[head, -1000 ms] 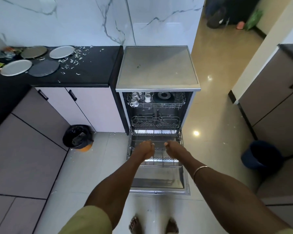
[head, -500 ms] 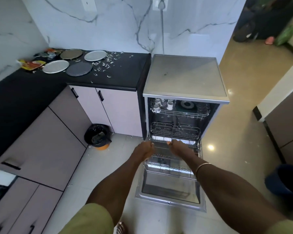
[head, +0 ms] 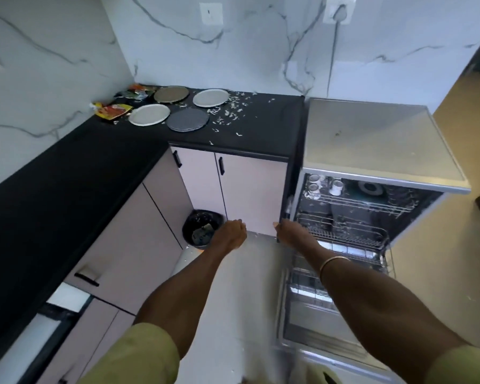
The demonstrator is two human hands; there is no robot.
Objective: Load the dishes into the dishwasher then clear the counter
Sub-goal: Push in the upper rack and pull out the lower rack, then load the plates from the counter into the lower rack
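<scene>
Marble-walled kitchen corner, black worktop. Left hand and right hand both hang in mid-air, fingers loosely curled, holding nothing. Dishwasher beside right hand, door down, lower rack drawn out, ready for loading. Four plates lie flat, far back on worktop among scraps; probably fetched next.

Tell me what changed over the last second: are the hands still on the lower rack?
No. Both hands have come off the lower rack, which stays pulled out over the open door. The left hand and right hand now hang in front of the cabinet, holding nothing, as the view swings left toward the counter. The four plates and the scraps lie where they were.
</scene>
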